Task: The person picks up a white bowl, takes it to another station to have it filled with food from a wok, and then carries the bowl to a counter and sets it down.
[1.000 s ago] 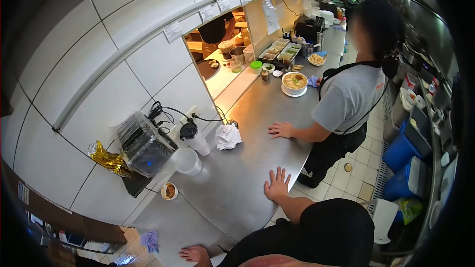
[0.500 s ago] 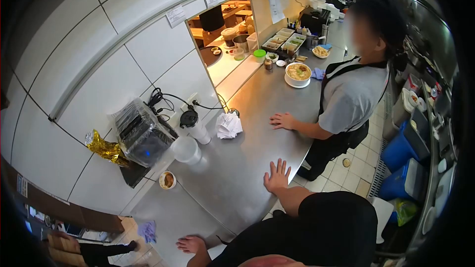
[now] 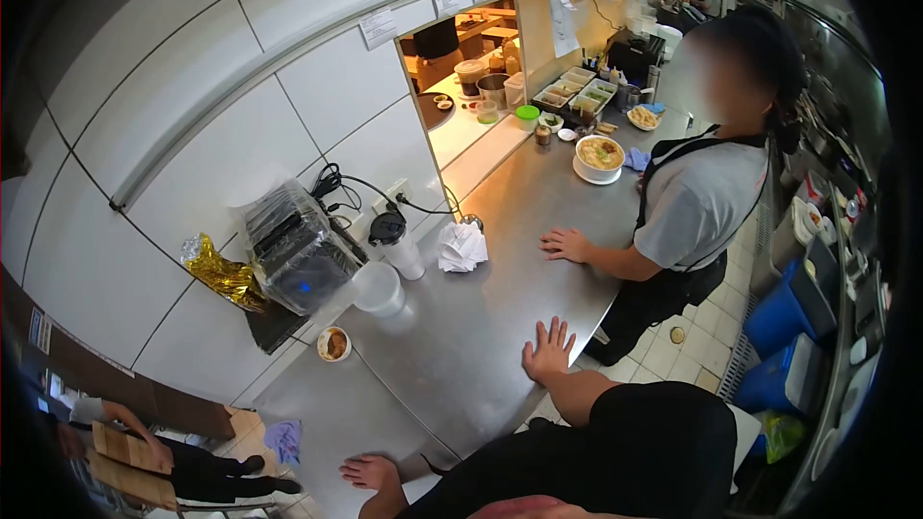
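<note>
My left hand lies flat on the steel counter near its lower left edge, fingers apart and holding nothing. Flat on the counter's right edge rests my right hand, its fingers spread and empty. A small cup with brown contents stands between the hands and the wall. Beside it are a clear round container, a black-lidded bottle and crumpled white paper slips. Further up, a bowl of soup sits on a white plate.
A co-worker stands at the right with one hand on the counter. A plastic-wrapped machine is by the wall. A purple cloth hangs at the left edge. Another person carries wooden boards at lower left. Blue bins stand right.
The view has shifted slightly, so the counter and items appear further right and lower. The person at lower left shows more fully with the boards. My hands stay flat on the counter.
</note>
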Motion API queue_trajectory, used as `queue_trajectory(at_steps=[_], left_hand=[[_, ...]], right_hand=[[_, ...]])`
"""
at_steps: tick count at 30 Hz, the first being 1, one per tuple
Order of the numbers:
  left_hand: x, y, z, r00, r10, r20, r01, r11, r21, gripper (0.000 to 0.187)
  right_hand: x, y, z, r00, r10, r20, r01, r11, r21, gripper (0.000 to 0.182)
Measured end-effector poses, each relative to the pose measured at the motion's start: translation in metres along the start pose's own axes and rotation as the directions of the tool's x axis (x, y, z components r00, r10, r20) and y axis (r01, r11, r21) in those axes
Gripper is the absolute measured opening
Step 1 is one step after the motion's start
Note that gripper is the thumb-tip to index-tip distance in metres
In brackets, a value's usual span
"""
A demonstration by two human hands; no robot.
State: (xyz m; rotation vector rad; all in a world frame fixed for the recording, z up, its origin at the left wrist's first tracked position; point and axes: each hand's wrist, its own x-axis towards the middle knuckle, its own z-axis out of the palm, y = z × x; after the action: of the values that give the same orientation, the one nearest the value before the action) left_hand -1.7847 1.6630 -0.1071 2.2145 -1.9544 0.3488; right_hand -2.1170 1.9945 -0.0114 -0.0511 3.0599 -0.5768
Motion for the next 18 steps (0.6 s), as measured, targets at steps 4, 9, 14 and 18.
queue_trajectory(at_steps=[4, 9, 14, 18], left_hand=[[-0.001, -0.002, 0.004, 1.0, 0.008, 0.004, -0.008, 1.0, -0.014, 0.051], [-0.001, 0.002, -0.013, 0.995, 0.015, 0.096, -0.011, 0.999, -0.047, 0.054], [0.002, 0.002, -0.024, 0.979, -0.001, 0.202, 0.02, 0.995, -0.094, 0.056], [0.002, 0.003, -0.027, 0.973, -0.006, 0.233, 0.028, 0.996, -0.089, 0.056]], right_hand=[[0.0, 0.003, 0.005, 1.0, -0.012, -0.01, 0.012, 1.0, -0.005, 0.068], [0.001, 0.003, 0.002, 1.0, -0.015, -0.002, 0.015, 1.0, -0.004, 0.067], [0.0, 0.001, 0.002, 1.0, 0.004, 0.018, -0.003, 1.0, -0.01, 0.068], [0.0, 0.003, 0.003, 1.0, -0.005, 0.0, 0.005, 1.0, -0.007, 0.068]])
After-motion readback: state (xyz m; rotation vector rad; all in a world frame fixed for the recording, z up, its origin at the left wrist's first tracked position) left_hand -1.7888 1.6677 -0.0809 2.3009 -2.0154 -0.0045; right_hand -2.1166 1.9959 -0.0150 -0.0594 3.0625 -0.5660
